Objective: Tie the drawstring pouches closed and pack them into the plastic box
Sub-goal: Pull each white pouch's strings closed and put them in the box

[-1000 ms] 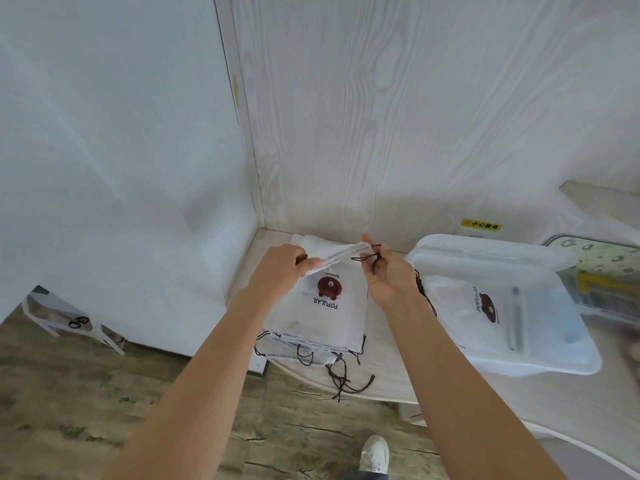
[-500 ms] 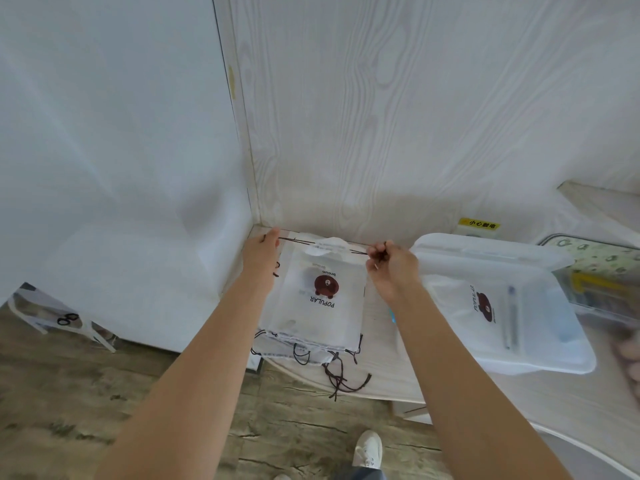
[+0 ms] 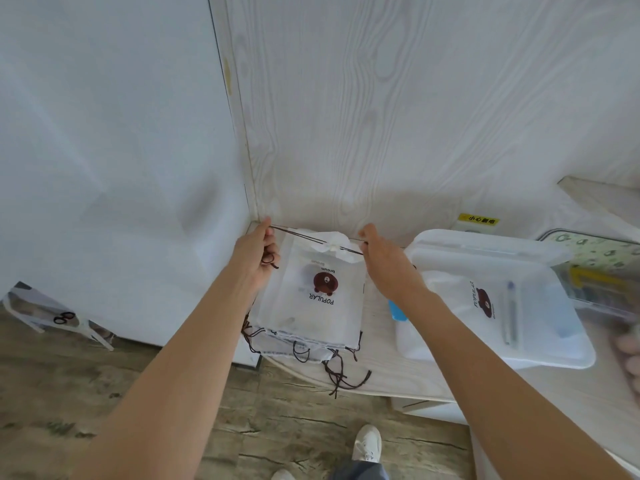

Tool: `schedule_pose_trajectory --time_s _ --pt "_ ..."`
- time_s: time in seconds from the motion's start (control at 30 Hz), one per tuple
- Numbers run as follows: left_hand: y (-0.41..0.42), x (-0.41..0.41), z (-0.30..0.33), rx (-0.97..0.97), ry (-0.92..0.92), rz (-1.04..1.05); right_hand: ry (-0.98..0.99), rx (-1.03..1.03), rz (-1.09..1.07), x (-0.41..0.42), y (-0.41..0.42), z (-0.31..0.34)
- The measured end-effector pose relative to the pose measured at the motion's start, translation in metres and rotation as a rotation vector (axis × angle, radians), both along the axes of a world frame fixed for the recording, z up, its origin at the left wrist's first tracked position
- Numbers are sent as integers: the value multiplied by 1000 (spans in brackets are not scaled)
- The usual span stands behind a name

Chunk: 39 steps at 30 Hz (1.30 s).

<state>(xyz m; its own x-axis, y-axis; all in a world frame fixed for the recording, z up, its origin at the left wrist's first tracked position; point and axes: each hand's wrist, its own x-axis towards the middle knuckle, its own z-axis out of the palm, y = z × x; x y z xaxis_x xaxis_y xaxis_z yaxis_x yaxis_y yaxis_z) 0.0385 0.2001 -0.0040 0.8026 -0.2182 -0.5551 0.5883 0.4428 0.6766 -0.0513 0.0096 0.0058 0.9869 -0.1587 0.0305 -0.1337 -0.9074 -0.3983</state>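
Pulling the cord (image 3: 311, 238) tight on the top pouch (image 3: 311, 296), one end pinched in each of my hands.

With my left hand (image 3: 256, 252) and right hand (image 3: 382, 258) spread to either side, the pouch mouth is bunched between them; it lies on a stack of pouches (image 3: 304, 344) at the table (image 3: 377, 372) corner, beside the plastic box (image 3: 540, 355), which already holds one pouch. I'd judge the trick is an even, level pull so the mouth closes centred, keeping tension while I knot, without dragging the stack off the edge.
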Motion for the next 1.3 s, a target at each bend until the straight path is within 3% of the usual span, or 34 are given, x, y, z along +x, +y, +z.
schedule_pose_trajectory --time_s 0.07,0.17,0.23,0.4,0.63,0.77,0.87,0.97,1.03,1.13,1.3 --pt "5 -4 4 -8 -24 -97 60 -43 5 -2 5 0" --pt "8 -10 11 -111 -25 -277 100 -287 -15 0 10 1" --pt "8 -16 13 -145 -43 -370 106 -291 -79 0 13 2" --pt "3 -31 11 -4 -192 -570 127 151 -259 -1 14 3" --pt "-14 -44 3 81 -311 -704 150 280 -313 -2 15 2" --pt "-17 -50 3 229 -413 -793 120 404 -383 -11 11 9" --pt "-21 -56 8 366 -507 -851 105 747 -402 -20 12 17" --pt "-28 -60 9 451 -575 -860 172 1283 -383 -25 16 22" --pt "-31 -62 6 509 -621 -857 189 1479 -356 -27 18 23" --pt "-34 -67 5 541 -680 -862 186 1537 -330 -28 21 21" --pt "-36 -65 3 584 -698 -874 193 1350 -260 -33 22 14"
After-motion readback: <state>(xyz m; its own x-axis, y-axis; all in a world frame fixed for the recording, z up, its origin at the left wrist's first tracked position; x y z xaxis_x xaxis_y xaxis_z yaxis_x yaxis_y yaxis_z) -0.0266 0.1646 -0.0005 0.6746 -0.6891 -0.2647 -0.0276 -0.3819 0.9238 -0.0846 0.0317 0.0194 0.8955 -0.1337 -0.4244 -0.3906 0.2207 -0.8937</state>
